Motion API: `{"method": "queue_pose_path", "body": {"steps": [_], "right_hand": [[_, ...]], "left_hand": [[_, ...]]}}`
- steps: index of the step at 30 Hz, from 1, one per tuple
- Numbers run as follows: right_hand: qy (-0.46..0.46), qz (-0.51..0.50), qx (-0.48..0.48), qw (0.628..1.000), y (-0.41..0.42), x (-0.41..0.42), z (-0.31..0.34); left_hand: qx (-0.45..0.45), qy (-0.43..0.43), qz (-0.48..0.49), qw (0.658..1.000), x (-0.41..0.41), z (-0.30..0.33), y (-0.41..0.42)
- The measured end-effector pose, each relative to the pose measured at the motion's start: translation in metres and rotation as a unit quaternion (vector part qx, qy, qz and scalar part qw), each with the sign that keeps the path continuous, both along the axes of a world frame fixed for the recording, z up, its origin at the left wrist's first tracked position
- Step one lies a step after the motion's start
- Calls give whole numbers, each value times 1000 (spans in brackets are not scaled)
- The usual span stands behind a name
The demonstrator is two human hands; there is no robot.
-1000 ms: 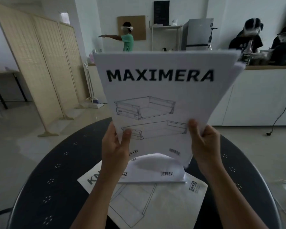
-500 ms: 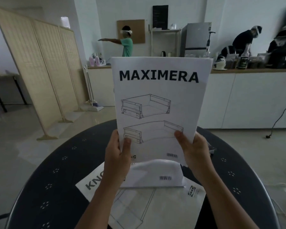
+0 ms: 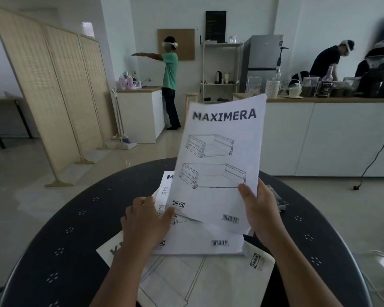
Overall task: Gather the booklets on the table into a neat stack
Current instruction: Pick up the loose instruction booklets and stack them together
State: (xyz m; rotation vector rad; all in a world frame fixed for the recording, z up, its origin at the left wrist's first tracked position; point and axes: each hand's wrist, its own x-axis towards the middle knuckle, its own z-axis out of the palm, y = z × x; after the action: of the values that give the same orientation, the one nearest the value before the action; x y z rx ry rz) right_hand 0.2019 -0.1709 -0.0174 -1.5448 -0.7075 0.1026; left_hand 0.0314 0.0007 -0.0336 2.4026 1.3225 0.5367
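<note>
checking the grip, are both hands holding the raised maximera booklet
No, only the right hand grips the raised MAXIMERA booklet; the left hand rests on the booklets lying on the table.

Head-worn camera looks forward and down, close over the table [image 3: 80, 218].

Room behind the round dark tabletop [image 3: 80, 220]

A folding screen [image 3: 53, 89] stands left; a person in a green shirt [image 3: 170, 72] stands by a white cabinet [image 3: 140, 116]; a fridge [image 3: 261, 60], shelf unit [image 3: 218, 69] and cluttered counter [image 3: 333, 129] line the back.
</note>
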Motion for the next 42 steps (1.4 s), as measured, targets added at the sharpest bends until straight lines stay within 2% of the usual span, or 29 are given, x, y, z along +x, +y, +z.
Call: {"method": "queue_pose_path", "body": {"steps": [2, 5, 9, 11, 13, 18, 20, 23, 26, 28, 30, 33, 38, 42], "right_hand": [[19, -22, -12, 1000, 1, 3, -2], [54, -49, -14, 997, 2, 5, -4], [83, -94, 32, 992, -1, 6, 0], [103, -108, 41, 988, -3, 7, 0], [119, -114, 47, 985, -2, 9, -1], [136, -148, 71, 977, -2, 11, -5], [140, -174, 97, 970, -3, 12, -5], [152, -209, 143, 955, -6, 14, -5], [181, -211, 189, 942, -8, 15, -4], [217, -185, 206, 936, -8, 14, -1], [250, -141, 202, 937, -6, 12, 2], [264, -66, 159, 949, -4, 6, 7], [193, 60, 46, 978, -3, -7, 12], [173, 177, 13, 969, -1, -13, 10]], "left_hand": [[-9, 47, 21, 999, -1, 1, -2], [-20, 22, 23, 999, -4, 5, 3], [-99, -71, 44, 992, -16, 7, 22], [-121, -85, 48, 988, -21, 8, 27], [-122, -115, 36, 985, -24, 7, 30], [-87, -290, 20, 953, -31, 21, 26], [-76, -378, -7, 923, -33, 32, 21], [-150, -535, -48, 830, -39, 42, 17], [-206, -605, -83, 765, -44, 44, 21], [-250, -622, -104, 735, -45, 43, 23], [-282, -603, -87, 741, -40, 41, 24], [-277, -546, -53, 789, -27, 33, 20], [-267, -497, -5, 826, -9, 21, 11], [-285, -468, 11, 837, 0, 16, 12]]}}
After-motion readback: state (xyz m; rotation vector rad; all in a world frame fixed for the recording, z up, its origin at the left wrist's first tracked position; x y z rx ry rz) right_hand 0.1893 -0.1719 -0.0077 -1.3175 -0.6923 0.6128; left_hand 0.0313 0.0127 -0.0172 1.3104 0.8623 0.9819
